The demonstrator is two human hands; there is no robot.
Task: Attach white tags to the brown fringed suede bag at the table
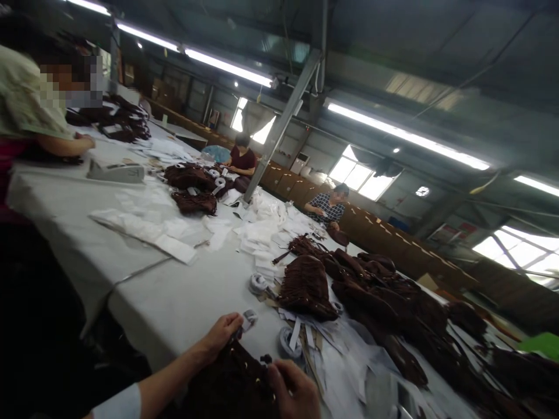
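A dark brown bag [231,378] with small gold-coloured metal fittings along its upper edge is held low in front of me. My left hand [222,334] is closed on the far end of that edge, fingers pinched together. A small grey-white piece [250,319] shows just beyond its fingertips; whether they grip it I cannot tell. At the near end of the edge, my right hand [294,390] is closed with curled fingers on the bag. The bag's lower part is lost in shadow. Just beyond stands a brown fringed bag [305,288] on the white table [174,302].
Rolls of white strip [290,342] and loose paper strips [312,337] lie right of my hands. A long heap of brown bags [384,302] covers the right side. A tape dispenser [116,171] sits far left near a co-worker [30,110]. A slanting metal post [283,125] rises mid-table.
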